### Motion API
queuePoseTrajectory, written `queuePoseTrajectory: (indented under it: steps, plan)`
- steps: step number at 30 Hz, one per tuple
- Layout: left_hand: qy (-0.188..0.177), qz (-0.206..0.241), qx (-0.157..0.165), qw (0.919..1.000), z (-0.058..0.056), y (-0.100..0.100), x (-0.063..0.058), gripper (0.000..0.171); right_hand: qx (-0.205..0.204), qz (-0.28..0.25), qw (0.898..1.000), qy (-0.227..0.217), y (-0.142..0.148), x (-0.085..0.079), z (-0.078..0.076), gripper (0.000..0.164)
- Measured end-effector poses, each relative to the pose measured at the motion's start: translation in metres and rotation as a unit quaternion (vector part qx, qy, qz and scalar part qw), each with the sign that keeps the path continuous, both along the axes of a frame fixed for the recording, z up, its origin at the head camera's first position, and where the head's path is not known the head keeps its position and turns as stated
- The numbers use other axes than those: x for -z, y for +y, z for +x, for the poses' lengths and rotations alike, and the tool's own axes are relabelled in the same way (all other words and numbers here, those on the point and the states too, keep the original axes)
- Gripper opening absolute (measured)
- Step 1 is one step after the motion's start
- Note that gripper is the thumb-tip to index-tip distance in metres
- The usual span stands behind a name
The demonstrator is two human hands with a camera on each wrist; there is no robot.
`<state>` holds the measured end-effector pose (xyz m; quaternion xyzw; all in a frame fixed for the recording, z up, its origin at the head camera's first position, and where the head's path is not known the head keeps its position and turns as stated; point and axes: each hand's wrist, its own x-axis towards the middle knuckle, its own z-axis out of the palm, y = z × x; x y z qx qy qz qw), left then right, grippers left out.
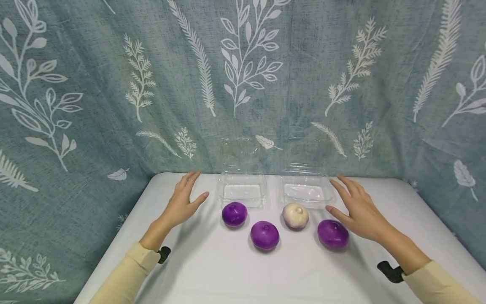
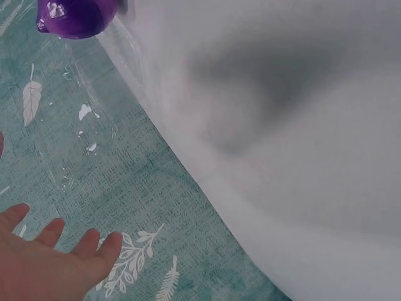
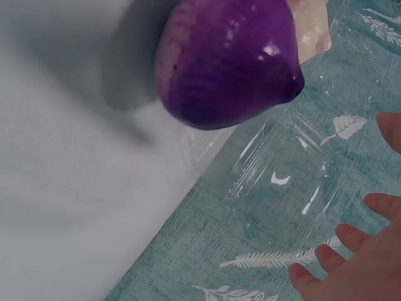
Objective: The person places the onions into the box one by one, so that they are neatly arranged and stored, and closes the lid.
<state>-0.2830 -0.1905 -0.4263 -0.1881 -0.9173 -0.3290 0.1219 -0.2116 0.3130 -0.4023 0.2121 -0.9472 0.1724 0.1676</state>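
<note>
My left hand (image 1: 183,206) hovers over the table's left side, fingers spread, holding nothing. Nearest to it are a purple onion-shaped bulb (image 1: 234,214) and a clear plastic box (image 1: 242,192) with its lid raised. On the right, my other hand (image 1: 357,211) is held with relaxed fingers beside a second clear box (image 1: 305,192), also with its lid up, and above another purple bulb (image 1: 333,234). Between the hands lie a third purple bulb (image 1: 264,235) and a cream one (image 1: 295,215) tinged purple. The right wrist view shows a purple bulb's (image 3: 232,59) pointed tip close up.
A white cloth (image 1: 243,278) covers the table. Behind the boxes, a teal curtain (image 1: 296,84) with white leaf prints hangs right at the table's far edge, and it continues along both sides. Each wrist wears a small black camera mount (image 1: 390,272).
</note>
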Motion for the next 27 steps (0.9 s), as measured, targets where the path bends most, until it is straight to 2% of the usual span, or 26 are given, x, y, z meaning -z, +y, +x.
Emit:
queuePoseTrajectory:
  steps: [8,14,21,27]
  plan:
    - [-0.004,0.059,0.021,0.998,-0.002,0.005,0.005,0.071,-0.008,-0.044,0.999,-0.023,-0.013,0.001,0.002,0.075]
    - [-0.018,0.089,0.022,0.9956,-0.006,0.008,0.01,0.066,-0.016,-0.057,0.998,-0.03,-0.021,0.002,0.001,0.072]
    - [-0.055,0.121,0.015,0.991,-0.007,0.01,0.011,0.066,-0.024,-0.066,0.997,-0.044,-0.027,0.005,0.002,0.07]
    - [-0.096,0.151,0.006,0.9838,-0.008,0.012,0.011,0.064,-0.035,-0.068,0.996,-0.045,-0.033,0.009,0.002,0.069]
